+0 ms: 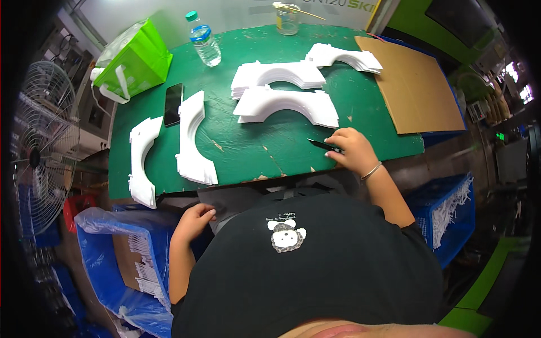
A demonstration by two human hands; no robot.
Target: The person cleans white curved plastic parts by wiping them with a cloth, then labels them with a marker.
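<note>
My right hand [354, 151] is closed around a slim black pointed tool [323, 145], possibly a craft knife, held low over the table near its front edge. The tip points left, just below a stack of white arch-shaped parts [286, 102]. My left hand [195, 220] is off the table by my lap, its fingers loosely curled together with nothing visible in them. Behind the nearest stack lies another stack of white arches [276, 76], with a smaller pile [345, 57] beyond to the right. Two more stacks, one white [190, 138] and one at far left [141, 163], stand lengthwise.
On the green table [242, 155] are a phone [173, 105], a water bottle [205, 45], a green bag [138, 59], a glass jar [287, 22] and a cardboard sheet [417, 84]. A plastic-lined blue crate [101, 253] stands at left, another blue crate [459, 225] at right.
</note>
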